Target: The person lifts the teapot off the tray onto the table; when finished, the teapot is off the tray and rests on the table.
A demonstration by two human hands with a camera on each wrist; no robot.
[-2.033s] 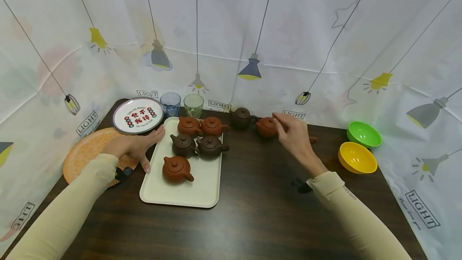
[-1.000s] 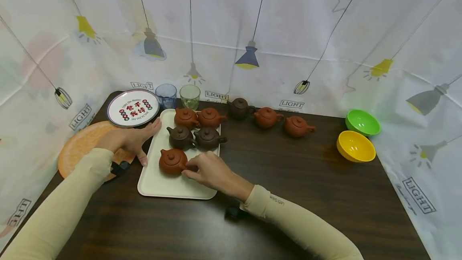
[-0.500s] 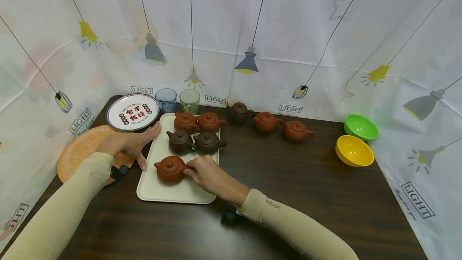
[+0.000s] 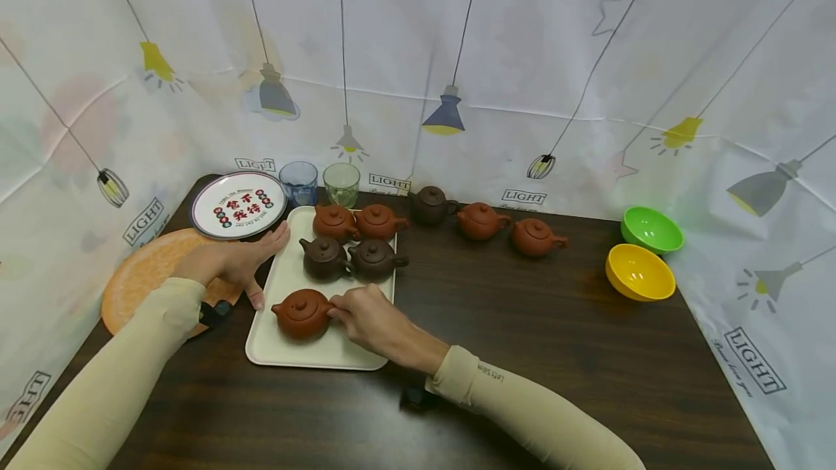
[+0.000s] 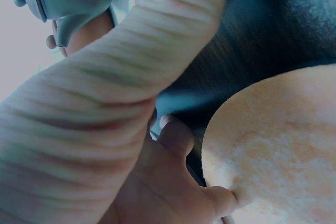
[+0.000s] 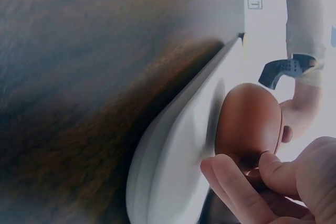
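Observation:
On the cream tray a reddish-brown teapot stands near the front, its spout to the left. My right hand pinches its handle; the right wrist view shows thumb and fingers closed there beside the teapot's round body. My left hand lies with spread fingers against the tray's left edge. Behind the held teapot sit two dark brown teapots, one left and one right. Two more reddish teapots, one beside another, occupy the tray's back.
Right of the tray, a dark teapot and two reddish ones, the nearer and the farther, line the back. Blue and green glasses, a white plate, an orange round mat, green and yellow bowls surround them.
My right hand came from the back-row teapots to the front teapot on the tray and took its handle. The teapot has since turned and shifted slightly left. My left hand stays at the tray's edge.

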